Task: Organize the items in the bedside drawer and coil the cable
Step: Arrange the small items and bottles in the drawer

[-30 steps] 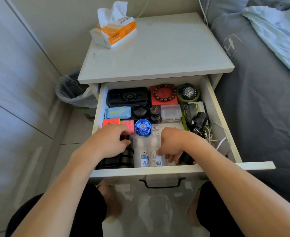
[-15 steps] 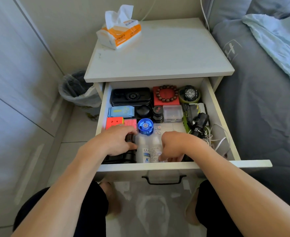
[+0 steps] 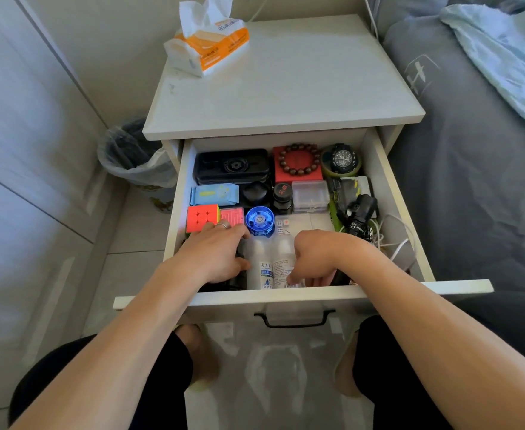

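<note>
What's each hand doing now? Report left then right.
Left hand: rests on a black object, fingers curled; actual hold cannot be told.
Right hand: fingertips on a white bottle; hold unclear.

Drawer point(image 3: 391, 193) pulled fully open, white. Back edge, left to right: black case point(image 3: 231, 166), red box point(image 3: 298, 178) with bead bracelet point(image 3: 300, 159) on top, black watch point(image 3: 343, 158) on a green roll. Next row forward: blue packet point(image 3: 214, 194), black round case point(image 3: 256, 193), small black jar point(image 3: 283, 197), clear plastic box point(image 3: 310, 195). Then a cube puzzle point(image 3: 202, 217) at left edge, pink maze box point(image 3: 232, 216), blue spinner point(image 3: 259, 220), dice point(image 3: 282, 226). Two white bottles point(image 3: 265, 268) lying flat, side by side, at front edge centre. Black flashlight point(image 3: 360, 214) tilted near right edge; white cable point(image 3: 399, 243) loose, uncoiled, in front-right corner.
</note>
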{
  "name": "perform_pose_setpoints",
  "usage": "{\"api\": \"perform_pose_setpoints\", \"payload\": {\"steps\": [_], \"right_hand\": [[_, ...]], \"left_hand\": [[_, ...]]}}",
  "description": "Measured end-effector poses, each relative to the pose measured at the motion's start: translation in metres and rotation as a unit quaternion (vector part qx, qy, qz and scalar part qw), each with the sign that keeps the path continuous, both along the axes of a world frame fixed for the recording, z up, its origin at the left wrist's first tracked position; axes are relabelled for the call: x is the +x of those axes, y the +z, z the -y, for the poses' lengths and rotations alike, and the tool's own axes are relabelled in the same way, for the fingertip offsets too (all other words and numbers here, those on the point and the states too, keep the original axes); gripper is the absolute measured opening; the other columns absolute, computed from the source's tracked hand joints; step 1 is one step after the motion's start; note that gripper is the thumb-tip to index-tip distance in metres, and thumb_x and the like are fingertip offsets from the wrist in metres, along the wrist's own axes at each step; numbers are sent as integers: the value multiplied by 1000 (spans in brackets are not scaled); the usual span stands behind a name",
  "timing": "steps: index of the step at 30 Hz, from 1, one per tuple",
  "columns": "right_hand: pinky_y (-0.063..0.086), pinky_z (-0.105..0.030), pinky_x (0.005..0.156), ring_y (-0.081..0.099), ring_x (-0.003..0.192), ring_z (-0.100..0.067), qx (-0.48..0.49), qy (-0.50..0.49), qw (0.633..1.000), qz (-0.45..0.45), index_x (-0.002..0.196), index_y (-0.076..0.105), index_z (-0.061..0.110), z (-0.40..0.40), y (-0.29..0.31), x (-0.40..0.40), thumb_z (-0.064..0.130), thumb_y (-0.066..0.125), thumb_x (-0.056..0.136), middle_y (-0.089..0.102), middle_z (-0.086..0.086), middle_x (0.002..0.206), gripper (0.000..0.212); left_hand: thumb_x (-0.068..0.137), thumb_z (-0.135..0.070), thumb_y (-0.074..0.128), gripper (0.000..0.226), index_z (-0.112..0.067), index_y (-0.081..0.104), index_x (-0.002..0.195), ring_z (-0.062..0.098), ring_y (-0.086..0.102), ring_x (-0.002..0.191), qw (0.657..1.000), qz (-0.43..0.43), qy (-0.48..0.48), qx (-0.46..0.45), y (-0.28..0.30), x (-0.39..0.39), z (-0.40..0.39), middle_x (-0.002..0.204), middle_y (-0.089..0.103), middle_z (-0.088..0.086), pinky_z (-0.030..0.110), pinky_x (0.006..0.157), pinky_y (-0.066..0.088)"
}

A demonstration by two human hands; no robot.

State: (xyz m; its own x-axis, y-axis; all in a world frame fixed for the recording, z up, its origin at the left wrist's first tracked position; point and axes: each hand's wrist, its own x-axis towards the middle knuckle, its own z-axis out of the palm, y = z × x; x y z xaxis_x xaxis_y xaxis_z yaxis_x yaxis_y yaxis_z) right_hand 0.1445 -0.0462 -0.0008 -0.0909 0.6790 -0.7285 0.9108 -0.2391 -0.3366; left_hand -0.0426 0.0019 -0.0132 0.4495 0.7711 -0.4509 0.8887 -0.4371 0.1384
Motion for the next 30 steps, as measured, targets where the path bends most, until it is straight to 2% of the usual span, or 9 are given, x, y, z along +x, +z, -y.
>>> {"api": "perform_pose_setpoints", "payload": {"steps": [6,9,16,18,20,22,24,27,30], "right_hand": [[63,-36,70,70,65,-20,10,-6,1000,-7,76,54,9,1,-2,2,31,72,89,70,-8,79,31],[63,-36,71,71,68,-21,9,-6,1000,-6,76,53,9,1,-2,1,31,72,89,70,-8,80,31],[62,-33,70,71,67,-19,15,-18,1000,-11,78,55,11,4,1,5,30,72,89,70,-5,77,28],[61,-30,68,70,66,-16,44,-29,999,-1,84,63,7,7,9,14,25,67,92,70,-3,74,21],[59,-32,78,69,79,-16,113,-47,992,22,97,70,8,11,18,31,25,63,94,72,-2,84,19],[56,-36,86,64,92,-16,196,-102,975,18,106,68,16,18,23,50,26,63,94,69,0,98,17],[55,-38,87,62,94,-16,262,-169,950,6,109,65,21,27,23,68,26,62,93,66,1,101,16],[57,-38,84,64,91,-20,283,-221,933,15,112,63,17,38,19,87,22,60,94,66,-3,105,19],[58,-40,79,67,88,-29,252,-241,937,36,107,64,3,40,14,98,21,60,94,68,-13,100,22]], "left_hand": [[94,-46,59,57,-31,39,145,24,43,130,1000,-6,-23,14,2,0,3,144,43,1,41,100,42],[92,-51,60,56,-30,45,141,20,47,124,999,36,-6,13,4,-5,7,136,50,-2,39,98,44],[92,-45,62,45,-27,56,133,16,52,112,986,160,-2,53,11,5,11,119,59,-5,34,91,47],[93,-43,62,44,-27,57,133,16,52,112,982,179,-8,57,14,13,12,117,57,-6,35,91,47],[94,-42,62,41,-26,59,131,13,53,112,977,203,-24,54,18,24,13,118,59,-6,30,90,46],[94,-43,62,38,-28,61,129,8,55,113,971,231,-42,42,21,37,14,121,61,-10,26,91,45],[94,-44,61,34,-30,63,125,2,57,108,966,254,-47,26,23,49,14,118,63,-15,22,89,46],[94,-39,63,24,-31,67,116,-4,59,96,959,280,-33,-17,24,67,10,108,65,-18,14,79,45],[94,-35,65,14,-33,69,106,-2,61,88,957,287,-12,-41,18,85,2,96,67,-16,16,73,44]]}}
